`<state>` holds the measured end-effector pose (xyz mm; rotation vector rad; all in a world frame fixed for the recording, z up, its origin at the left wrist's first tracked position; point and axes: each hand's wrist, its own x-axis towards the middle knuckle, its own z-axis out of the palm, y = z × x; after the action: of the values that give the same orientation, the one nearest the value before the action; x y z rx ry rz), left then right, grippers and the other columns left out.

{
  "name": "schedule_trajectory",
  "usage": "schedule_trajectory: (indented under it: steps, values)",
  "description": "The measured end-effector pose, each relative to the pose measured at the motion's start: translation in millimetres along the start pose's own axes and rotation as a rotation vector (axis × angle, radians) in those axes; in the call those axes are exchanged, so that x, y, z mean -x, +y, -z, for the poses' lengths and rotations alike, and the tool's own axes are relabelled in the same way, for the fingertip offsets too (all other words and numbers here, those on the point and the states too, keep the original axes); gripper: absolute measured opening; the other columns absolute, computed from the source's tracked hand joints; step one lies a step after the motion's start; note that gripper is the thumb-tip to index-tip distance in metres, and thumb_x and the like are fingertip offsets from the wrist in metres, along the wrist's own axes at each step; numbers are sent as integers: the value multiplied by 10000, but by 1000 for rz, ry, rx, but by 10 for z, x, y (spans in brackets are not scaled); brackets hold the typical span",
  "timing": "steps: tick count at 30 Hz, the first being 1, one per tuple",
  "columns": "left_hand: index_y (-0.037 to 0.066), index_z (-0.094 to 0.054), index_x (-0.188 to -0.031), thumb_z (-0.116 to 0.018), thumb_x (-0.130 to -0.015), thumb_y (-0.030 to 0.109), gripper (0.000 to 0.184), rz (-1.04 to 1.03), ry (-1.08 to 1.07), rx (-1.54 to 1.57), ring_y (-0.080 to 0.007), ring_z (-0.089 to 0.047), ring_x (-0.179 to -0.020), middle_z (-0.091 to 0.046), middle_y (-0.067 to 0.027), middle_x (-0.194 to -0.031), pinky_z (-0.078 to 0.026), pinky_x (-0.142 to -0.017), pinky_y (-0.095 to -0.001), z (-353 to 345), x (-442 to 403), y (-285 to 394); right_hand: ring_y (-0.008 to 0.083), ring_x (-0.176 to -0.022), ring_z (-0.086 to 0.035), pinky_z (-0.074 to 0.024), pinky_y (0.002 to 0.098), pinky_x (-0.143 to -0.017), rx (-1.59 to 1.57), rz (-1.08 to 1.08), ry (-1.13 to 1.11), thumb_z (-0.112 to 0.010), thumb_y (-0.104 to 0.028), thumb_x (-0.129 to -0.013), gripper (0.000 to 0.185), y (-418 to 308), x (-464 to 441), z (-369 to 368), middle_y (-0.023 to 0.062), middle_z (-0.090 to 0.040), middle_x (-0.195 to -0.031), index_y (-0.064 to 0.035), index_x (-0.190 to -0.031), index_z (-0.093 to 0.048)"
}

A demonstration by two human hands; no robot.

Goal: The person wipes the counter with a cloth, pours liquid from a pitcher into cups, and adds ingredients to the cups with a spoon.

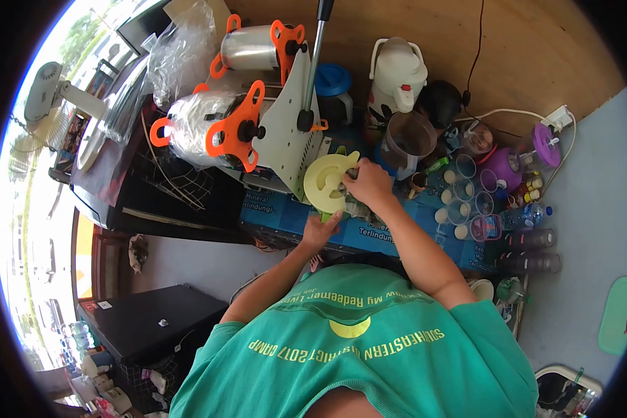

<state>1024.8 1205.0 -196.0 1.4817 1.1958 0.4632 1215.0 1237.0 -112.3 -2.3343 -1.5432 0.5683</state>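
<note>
A pitcher with a pale yellow lid (324, 180) stands near the counter's front, beside the white-sided sealing machine. My left hand (320, 233) is closed on its green handle (325, 217) at the near side. Over the lid's right edge, my right hand (370, 184) has its fingers bent together. A small greyish item shows at those fingertips, too small to name. What lies under the lid is hidden.
The cup sealing machine (285, 129) carries film rolls in orange holders. Behind stand a blue-lidded jug (333, 81) and a white thermos (398, 73). Rightward are a clear container (408, 136), several plastic cups (465, 166), a purple jar (503, 167) and a water bottle (522, 216).
</note>
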Motion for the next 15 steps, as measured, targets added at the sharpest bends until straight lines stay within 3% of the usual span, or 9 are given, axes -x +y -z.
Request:
schedule_trajectory:
  steps: [2,5,11,15]
  values:
    - [-18,-682,-880,-639,-909,518,538,10,16,30,-146,-642,-646,-666,-75,-663,-521,-669,-323,-4,6,-19,336,-912,-670,-551,439,-803,-180,234,206,-727,-320,-769,376,65,156,38,152,-669,-973,-39,-1008,-651]
    - [-26,-676,-908,-649,-899,524,551,30,1,51,-146,-644,-647,-668,-82,-674,-523,-669,-327,8,2,-21,310,-949,-650,-543,433,-815,-70,315,115,-744,-261,-751,340,59,250,123,152,-638,-1001,-8,-965,-669]
    - [-11,-676,-877,-654,-898,527,539,51,-5,-3,-145,-640,-643,-659,-70,-667,-513,-640,-323,8,-24,-79,324,-946,-652,-547,446,-812,171,327,129,-674,-141,-780,199,-67,123,-174,168,-649,-1042,13,-900,-712]
    - [2,-669,-835,-658,-903,508,510,46,18,35,-137,-629,-632,-647,-53,-652,-503,-621,-316,-19,-48,-138,346,-929,-661,-552,451,-808,194,333,45,-646,-124,-786,203,-152,180,-6,173,-655,-1040,19,-916,-708]
